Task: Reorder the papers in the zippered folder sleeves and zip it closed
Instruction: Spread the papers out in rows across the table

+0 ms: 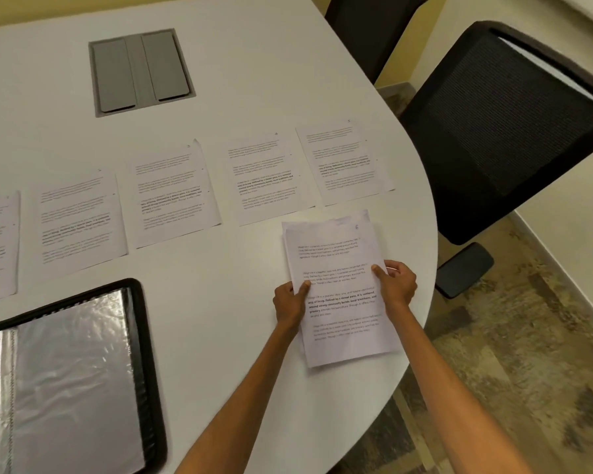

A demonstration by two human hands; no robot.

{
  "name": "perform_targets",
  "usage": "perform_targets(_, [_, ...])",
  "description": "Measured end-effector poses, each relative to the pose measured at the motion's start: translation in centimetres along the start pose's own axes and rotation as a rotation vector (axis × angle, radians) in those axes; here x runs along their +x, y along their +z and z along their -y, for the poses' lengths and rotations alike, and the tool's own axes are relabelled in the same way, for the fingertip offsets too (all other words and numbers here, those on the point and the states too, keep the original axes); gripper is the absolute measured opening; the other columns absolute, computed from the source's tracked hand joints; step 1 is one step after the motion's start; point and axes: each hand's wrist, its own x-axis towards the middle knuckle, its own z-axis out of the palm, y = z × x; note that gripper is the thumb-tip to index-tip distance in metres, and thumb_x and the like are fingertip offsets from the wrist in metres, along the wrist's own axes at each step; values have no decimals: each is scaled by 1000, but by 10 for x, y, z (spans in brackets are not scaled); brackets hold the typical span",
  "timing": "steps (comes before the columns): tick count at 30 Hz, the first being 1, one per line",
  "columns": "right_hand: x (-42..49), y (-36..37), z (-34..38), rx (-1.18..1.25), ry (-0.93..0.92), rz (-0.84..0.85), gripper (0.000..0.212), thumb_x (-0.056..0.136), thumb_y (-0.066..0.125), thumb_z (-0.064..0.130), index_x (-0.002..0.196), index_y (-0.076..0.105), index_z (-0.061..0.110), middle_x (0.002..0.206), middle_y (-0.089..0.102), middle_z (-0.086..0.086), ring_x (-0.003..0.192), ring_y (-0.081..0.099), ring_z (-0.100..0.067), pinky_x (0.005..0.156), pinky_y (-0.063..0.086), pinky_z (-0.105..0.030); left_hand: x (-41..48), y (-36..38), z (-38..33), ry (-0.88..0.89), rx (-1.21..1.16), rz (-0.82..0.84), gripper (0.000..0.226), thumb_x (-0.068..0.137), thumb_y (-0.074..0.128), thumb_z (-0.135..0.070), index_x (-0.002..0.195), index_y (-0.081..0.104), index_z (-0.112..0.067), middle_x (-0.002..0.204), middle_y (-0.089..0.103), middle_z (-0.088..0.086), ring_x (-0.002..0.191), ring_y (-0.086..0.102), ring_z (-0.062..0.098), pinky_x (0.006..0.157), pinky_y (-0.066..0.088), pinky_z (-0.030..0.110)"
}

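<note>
Papers (339,295) in a thin stack rest to the right of the open zippered folder (144,336), near the curved edge of the white table (237,80). The left hand (290,302) and right hand (396,285) each pinch a side edge, thumbs on top. The top page seems marked 6. Single sheets (172,196) lie in a row beyond the folder. A black mesh chair (514,114) stands farther right.

left hand (290,302): thumb on top, pinching | right hand (396,285): same | forearms extended
</note>
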Motion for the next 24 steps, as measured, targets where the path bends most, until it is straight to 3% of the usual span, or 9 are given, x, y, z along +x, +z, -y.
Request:
perform_targets(5, [18, -15, -7, -38, 24, -6, 31, 80, 79, 14, 108, 69, 6, 105, 68, -9, 91, 60, -19, 80, 48, -29, -3, 25, 0, -14, 70, 30, 28, 92, 67, -27, 97, 69, 1, 94, 73, 13, 84, 71, 29, 75, 61, 41])
perform_targets(8, [18, -12, -12, -28, 29, 19, 30, 81, 79, 15, 107, 69, 7, 104, 68, -9, 91, 61, -20, 82, 50, -31, -6, 18, 3, -21, 85, 5, 20, 94, 65, -24, 97, 70, -5, 93, 72, 6, 81, 70, 23, 61, 55, 23])
perform_targets(12, [1, 7, -19, -9, 29, 91, 28, 81, 79, 16, 106, 69, 8, 101, 69, -7, 89, 65, -21, 83, 55, -33, -10, -11, 11, -32, 92, -52, 20, 96, 61, -23, 99, 69, -5, 92, 69, 3, 77, 68, 20, 54, 49, 14])
perform_targets(19, [-54, 49, -26, -44, -5, 156, 26, 81, 78, 16, 105, 70, 9, 95, 68, -1, 86, 66, -20, 82, 56, -34, -22, -81, 35, -58, 99, -130, 24, 95, 62, -25, 88, 69, -3, 86, 71, 5, 78, 69, 22, 66, 56, 31])
perform_targets(24, [-95, 54, -43, -78, -17, 154, 24, 83, 76, 15, 105, 70, 9, 96, 68, -3, 84, 64, -17, 78, 53, -30, -37, -119, 62, -97, 121, -43, 18, 93, 66, -25, 87, 69, -8, 89, 72, 5, 84, 70, 25, 77, 58, 39])
